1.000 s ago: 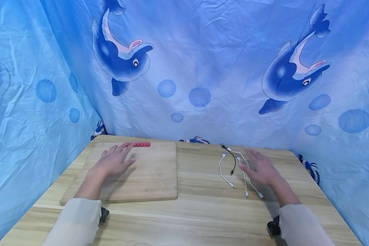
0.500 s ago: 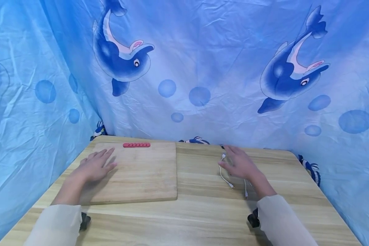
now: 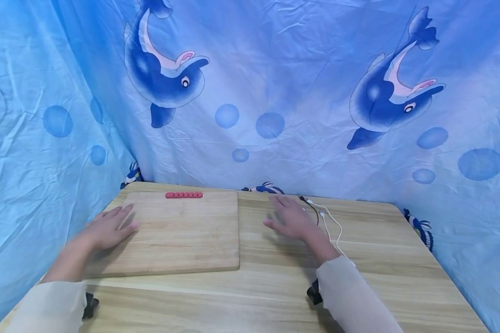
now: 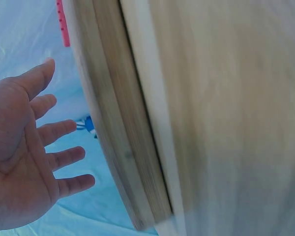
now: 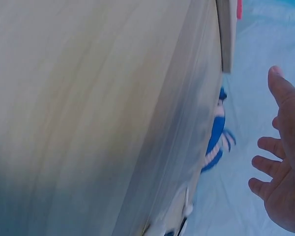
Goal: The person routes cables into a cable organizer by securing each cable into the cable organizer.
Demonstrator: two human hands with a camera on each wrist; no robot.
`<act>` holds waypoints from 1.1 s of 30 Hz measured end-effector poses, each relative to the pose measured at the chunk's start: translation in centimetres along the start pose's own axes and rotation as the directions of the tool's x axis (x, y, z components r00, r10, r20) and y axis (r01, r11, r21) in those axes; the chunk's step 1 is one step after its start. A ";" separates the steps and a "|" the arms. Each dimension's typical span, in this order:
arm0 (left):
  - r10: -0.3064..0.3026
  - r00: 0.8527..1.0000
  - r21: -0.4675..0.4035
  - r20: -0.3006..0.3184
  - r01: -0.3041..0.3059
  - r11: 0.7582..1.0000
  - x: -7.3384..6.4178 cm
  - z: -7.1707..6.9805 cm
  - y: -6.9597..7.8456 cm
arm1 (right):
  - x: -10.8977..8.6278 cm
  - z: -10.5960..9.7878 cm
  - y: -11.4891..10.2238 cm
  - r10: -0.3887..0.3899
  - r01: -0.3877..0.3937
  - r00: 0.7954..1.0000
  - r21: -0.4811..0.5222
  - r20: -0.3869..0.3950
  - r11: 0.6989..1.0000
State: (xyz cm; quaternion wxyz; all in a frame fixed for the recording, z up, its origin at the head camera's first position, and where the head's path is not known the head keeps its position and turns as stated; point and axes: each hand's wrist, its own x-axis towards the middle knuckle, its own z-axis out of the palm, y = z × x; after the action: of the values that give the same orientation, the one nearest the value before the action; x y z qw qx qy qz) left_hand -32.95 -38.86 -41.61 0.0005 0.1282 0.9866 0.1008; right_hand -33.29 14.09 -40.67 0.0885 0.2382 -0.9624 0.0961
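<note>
My left hand (image 3: 109,228) hovers over the left edge of a wooden board (image 3: 183,236), fingers spread and nothing held. In the left wrist view its palm (image 4: 14,157) faces the camera beside the board's edge. A red strip with several notches (image 3: 184,195) lies near the board's far edge. My right hand (image 3: 290,219) is above the table between the board and some cables, with its fingers extended and holding nothing. Just right of it lie a black cable (image 3: 312,206) and white cables (image 3: 337,223), partly hidden by the hand and forearm.
The wooden table (image 3: 391,259) ends at a blue curtain (image 3: 254,92) printed with dolphins, which hangs behind it and along both sides. A dark wrist camera (image 3: 315,292) sits under the right sleeve, and another (image 3: 90,306) under the left sleeve.
Both hands have moved left. The left hand has gone from near the red strip to the board's left edge; the right has crossed from over the cables to their left side.
</note>
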 end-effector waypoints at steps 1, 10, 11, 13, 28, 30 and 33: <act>0.002 1.000 -0.003 0.001 -0.002 1.000 0.0 0.1 -0.3 | 0.3 0.2 -0.4 -0.002 0.002 1.000 0.000 0.006 1.000; -0.003 1.000 -0.006 0.022 0.003 1.000 -0.4 0.2 -1.9 | 2.4 1.3 -4.0 -0.042 0.043 0.997 -0.011 0.069 0.999; -0.003 1.000 -0.007 0.023 0.004 1.000 -0.4 0.3 -2.0 | 2.6 1.5 -4.4 -0.047 0.048 0.996 -0.012 0.071 0.999; 0.001 1.000 -0.006 0.021 -0.001 1.000 -0.2 0.3 -2.1 | 2.8 1.8 -5.0 -0.059 0.060 0.995 -0.008 0.079 0.998; 0.030 1.000 0.008 -0.006 -0.030 1.000 0.4 0.8 -2.9 | 4.6 4.1 -10.1 -0.071 0.087 0.978 -0.074 0.197 0.993; 0.027 1.000 -0.006 -0.005 -0.027 1.000 0.5 0.9 -2.9 | 4.9 4.4 -10.5 -0.070 0.089 0.975 -0.080 0.209 0.993; 0.024 1.000 -0.022 -0.005 -0.024 0.999 0.8 1.0 -3.0 | 5.1 4.7 -11.0 -0.073 0.094 0.974 -0.090 0.216 0.991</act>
State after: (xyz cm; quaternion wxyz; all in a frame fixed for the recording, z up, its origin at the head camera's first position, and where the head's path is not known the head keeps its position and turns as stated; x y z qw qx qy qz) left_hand -34.41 -41.28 -43.19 -0.0016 0.1398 0.9838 0.1120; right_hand -33.08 1.20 -42.52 0.0008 0.2828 -0.9590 0.0183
